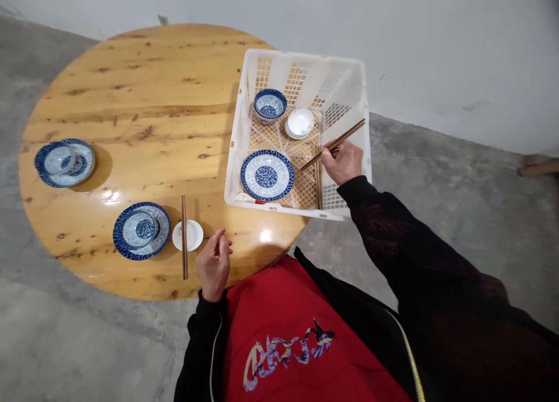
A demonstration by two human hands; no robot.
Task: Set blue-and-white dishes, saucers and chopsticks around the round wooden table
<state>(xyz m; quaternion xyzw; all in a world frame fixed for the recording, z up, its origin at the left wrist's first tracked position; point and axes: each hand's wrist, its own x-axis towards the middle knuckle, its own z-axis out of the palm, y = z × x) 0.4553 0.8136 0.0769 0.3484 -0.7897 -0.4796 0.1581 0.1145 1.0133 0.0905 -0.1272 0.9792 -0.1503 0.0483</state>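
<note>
My right hand (344, 162) is closed on a pair of brown chopsticks (334, 144), held slantwise inside the white plastic basket (301, 55). More chopsticks (318, 186) lie on the basket floor just below that hand. Left of them in the basket is a blue-patterned plate (267, 175); behind it sit blue-patterned bowls (270, 105) and small white dishes (300, 123). Over the table's near edge my left hand (214, 266) hovers empty, its fingers loosely bent and apart. Close beside it, another pair of chopsticks (184, 239) rests across a small white dish (196, 234).
The round wooden table (166, 134) carries a blue-patterned plate (123, 249) with a bowl on it, left of the white dish. Farther left stands another plate (82, 177) with a bowl. The basket's right side overhangs the table edge. A pale wall (419, 52) rises behind.
</note>
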